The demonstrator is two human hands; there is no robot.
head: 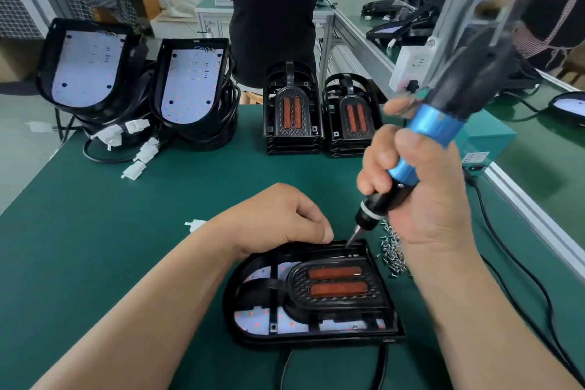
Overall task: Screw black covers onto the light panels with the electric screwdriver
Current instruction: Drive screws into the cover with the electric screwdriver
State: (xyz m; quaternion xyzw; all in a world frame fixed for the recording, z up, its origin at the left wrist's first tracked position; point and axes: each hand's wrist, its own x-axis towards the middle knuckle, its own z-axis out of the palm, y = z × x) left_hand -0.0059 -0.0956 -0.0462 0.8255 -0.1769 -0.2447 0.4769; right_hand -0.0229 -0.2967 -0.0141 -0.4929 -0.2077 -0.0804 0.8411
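Two hands: right hand (424,199) around tilted screwdriver (434,126), left hand (278,218) curled at panel (232,304) rim, hold unclear.

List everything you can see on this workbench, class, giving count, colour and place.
light panel: one, black frame, white board, front centre
black cover: one, black with orange lenses, on that panel
electric screwdriver: one, blue and black, bit at the panel's far edge
screws: a pile, silver, right of the panel
panel stacks: two, black and white, back left
cover stacks: two, black and orange, back centre
connectors: several, white, by the panel stacks
left hand: curled at the panel's far rim
right hand: grips the screwdriver
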